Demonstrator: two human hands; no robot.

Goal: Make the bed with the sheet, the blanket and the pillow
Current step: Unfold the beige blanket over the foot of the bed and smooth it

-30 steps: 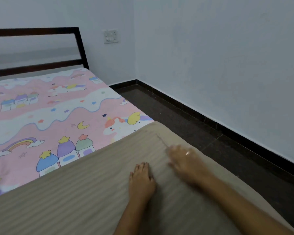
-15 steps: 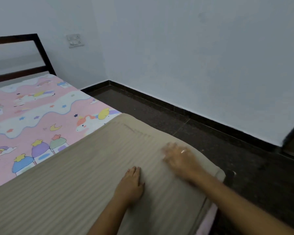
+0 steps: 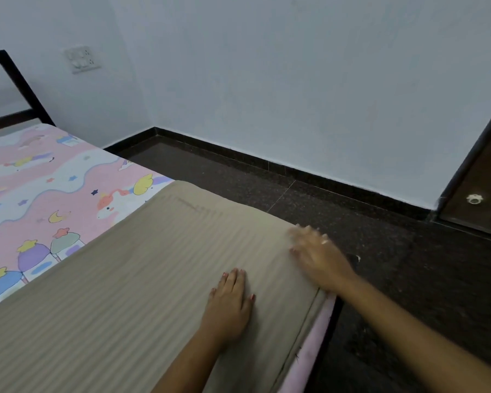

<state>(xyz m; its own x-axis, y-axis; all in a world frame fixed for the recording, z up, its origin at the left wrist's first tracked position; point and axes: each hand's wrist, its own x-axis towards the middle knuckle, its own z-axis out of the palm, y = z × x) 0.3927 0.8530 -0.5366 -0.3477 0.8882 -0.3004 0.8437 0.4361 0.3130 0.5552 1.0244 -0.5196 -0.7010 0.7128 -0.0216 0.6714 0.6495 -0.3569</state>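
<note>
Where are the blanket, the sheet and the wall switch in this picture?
blanket (image 3: 131,279): head view, its striped middle.
sheet (image 3: 68,199): head view, the printed top surface.
wall switch (image 3: 82,59): head view, centre of the plate.

— Where is room left?
— Above the sheet (image 3: 40,177) and blanket (image 3: 111,293). The far end is closed by the headboard (image 3: 20,92); past the floor strip (image 3: 380,265), passage is blocked by the wall (image 3: 295,80) and, apparently, a door (image 3: 482,188).

Nothing legible anywhere. Only cartoon unicorns, houses, stars and moons printed on the sheet (image 3: 54,194), plain woven stripes on the blanket (image 3: 125,279), and unmarked switches on the switch plate (image 3: 82,59).
</note>
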